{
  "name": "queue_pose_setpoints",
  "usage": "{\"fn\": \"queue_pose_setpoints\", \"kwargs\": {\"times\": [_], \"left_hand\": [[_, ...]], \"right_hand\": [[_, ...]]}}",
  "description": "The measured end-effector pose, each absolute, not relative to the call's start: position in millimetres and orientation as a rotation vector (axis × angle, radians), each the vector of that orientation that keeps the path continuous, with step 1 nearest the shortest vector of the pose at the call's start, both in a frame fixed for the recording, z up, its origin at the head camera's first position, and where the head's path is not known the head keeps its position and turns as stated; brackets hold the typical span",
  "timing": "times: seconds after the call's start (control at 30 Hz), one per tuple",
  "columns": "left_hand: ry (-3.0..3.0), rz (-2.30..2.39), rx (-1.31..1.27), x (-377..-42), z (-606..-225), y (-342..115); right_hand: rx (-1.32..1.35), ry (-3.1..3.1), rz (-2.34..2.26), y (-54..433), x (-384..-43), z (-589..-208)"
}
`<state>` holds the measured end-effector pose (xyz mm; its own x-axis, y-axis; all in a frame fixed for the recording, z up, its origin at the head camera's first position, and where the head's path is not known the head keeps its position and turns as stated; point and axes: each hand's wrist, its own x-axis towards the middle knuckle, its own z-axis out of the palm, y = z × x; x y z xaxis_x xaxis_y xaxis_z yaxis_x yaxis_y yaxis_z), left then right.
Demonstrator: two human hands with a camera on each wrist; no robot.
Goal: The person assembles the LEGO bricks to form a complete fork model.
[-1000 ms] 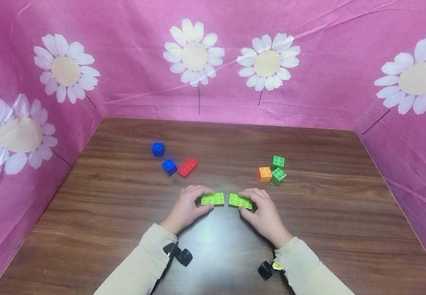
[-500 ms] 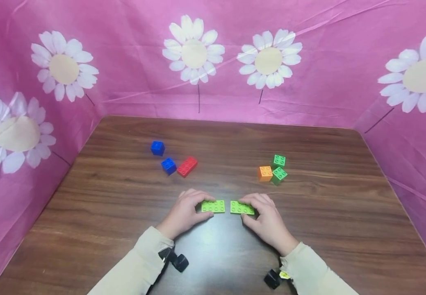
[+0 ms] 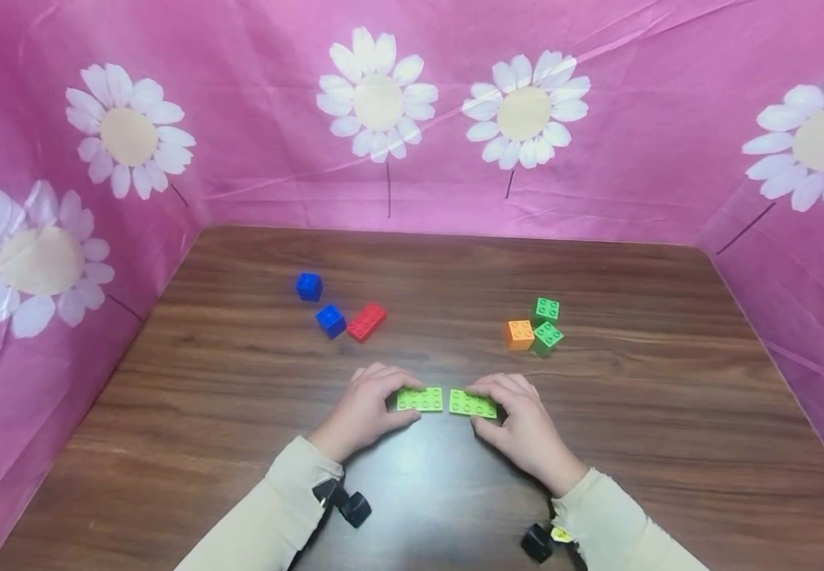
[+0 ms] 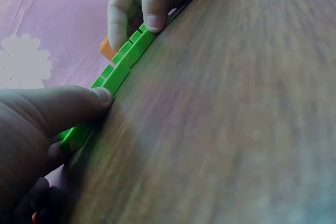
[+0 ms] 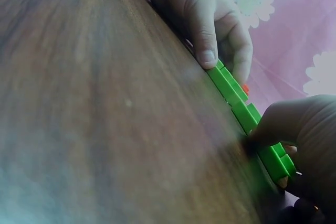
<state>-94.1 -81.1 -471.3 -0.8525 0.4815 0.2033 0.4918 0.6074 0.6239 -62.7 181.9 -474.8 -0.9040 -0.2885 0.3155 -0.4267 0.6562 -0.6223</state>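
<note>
Two lime green toy bricks lie end to end on the table in the head view, a narrow gap between them. My left hand point(image 3: 365, 408) pinches the left lime green brick point(image 3: 420, 400) between thumb and fingers. On the other side, my right hand point(image 3: 522, 420) grips the right lime green brick point(image 3: 472, 403) the same way. Seen from the left wrist, the thumb point(image 4: 79, 106) presses on the near side of its brick point(image 4: 116, 78). In the right wrist view the right hand point(image 5: 304, 129) partly covers its brick point(image 5: 244, 116).
Beyond the hands on the wooden table point(image 3: 633, 381) are two blue bricks point(image 3: 309, 286) and a red brick point(image 3: 367, 322) at left. An orange brick point(image 3: 519, 335) stands by two green bricks point(image 3: 547, 337) at right. A pink flowered cloth point(image 3: 262, 119) surrounds the table's far sides.
Both hands have drawn the lime green bricks slightly nearer to me, mostly in the first half second. Each grip is kept, and the head view has shifted a little.
</note>
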Motion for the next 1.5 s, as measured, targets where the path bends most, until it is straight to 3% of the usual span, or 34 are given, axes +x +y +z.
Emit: {"fn": "queue_pose_setpoints", "kwargs": {"times": [0.6, 1.5], "left_hand": [[-2.784, -1.013, -0.906, -113.4, -470.5, -83.4], [-2.806, -1.076, -0.900, -109.5, -472.3, -74.8]], "right_hand": [[0.656, -2.695, 1.114, 172.2, -89.3, -476.1], [0.643, -2.731, 1.124, 180.2, -81.8, -473.4]]}}
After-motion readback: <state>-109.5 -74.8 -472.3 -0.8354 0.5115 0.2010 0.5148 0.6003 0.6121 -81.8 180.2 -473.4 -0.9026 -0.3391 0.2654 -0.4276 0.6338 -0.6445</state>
